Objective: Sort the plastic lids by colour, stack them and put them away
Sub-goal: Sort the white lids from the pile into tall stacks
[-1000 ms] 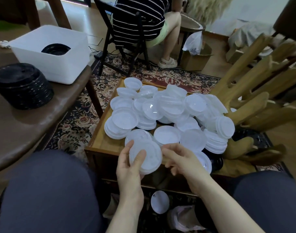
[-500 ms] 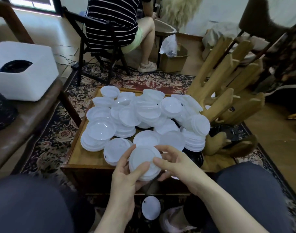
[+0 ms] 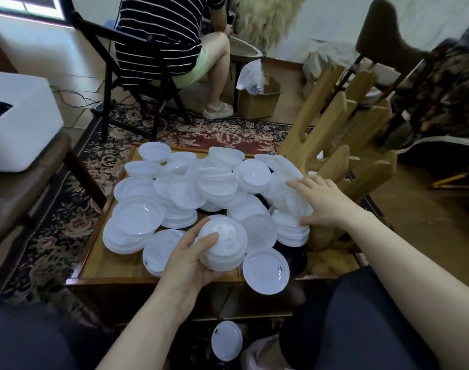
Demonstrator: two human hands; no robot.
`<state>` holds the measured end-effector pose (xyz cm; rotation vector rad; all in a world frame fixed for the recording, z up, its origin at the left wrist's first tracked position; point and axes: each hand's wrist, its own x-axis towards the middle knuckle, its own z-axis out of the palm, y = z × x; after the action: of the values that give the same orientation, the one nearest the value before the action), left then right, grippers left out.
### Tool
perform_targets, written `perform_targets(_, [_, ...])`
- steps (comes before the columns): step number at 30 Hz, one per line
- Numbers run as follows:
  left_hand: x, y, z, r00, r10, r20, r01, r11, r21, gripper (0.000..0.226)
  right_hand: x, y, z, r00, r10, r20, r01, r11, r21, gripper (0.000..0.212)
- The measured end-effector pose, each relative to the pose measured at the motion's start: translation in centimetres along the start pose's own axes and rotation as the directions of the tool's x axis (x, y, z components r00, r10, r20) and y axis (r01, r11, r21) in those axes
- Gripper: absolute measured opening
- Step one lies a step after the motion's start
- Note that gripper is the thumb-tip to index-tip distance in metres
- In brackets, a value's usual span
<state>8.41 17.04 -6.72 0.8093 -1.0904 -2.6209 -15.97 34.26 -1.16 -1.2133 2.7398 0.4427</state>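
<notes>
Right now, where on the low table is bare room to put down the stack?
Bare wood shows at the table's near left corner, bordered by the left lids and the front edge. The middle and right are crowded with lids.

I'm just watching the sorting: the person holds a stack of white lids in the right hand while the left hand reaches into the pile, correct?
Not quite: the hands are swapped. The head view shows the left hand holding the stack of white lids, while the right hand reaches into the pile.
</notes>
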Motion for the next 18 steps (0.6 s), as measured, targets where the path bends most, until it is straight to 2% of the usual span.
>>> perform_targets(5, [0.4,-0.9,0.0,1.0,-0.006,0.024,0.007,0.999,-0.034,0.054,0.0,0.4,0.9,0.997,-0.015,-0.072,0.016,1.0,0.013,0.091])
perform_targets(9, [0.6,-1.5,0.2,1.0,0.018,0.012,-0.018,1.0,0.001,0.062,-2.0,0.0,0.2,0.962,0.009,-0.274,0.038,0.985,0.168,0.088])
perform_targets(11, [0.4,-1.9,0.3,1.0,0.024,0.011,-0.024,1.0,0.011,0.06,-3.7,-1.8,0.0,0.933,0.025,-0.358,0.14,0.892,0.429,0.086])
perform_targets(13, [0.2,-2.3,0.5,1.0,0.022,0.015,-0.022,1.0,0.02,0.059,-5.5,-4.7,0.1,0.95,-0.01,-0.312,0.236,0.678,0.696,0.085])
perform_targets(15, [-0.1,-2.6,0.8,0.999,0.012,0.035,-0.014,0.999,0.032,0.058,-6.8,-7.4,0.6,0.961,-0.094,-0.26,0.266,0.577,0.772,0.085])
perform_targets(18, [-0.6,-2.7,1.2,0.998,0.002,0.062,-0.004,0.999,0.038,0.056,-7.4,-9.8,1.2,0.956,-0.152,-0.249,0.289,0.61,0.738,0.086])
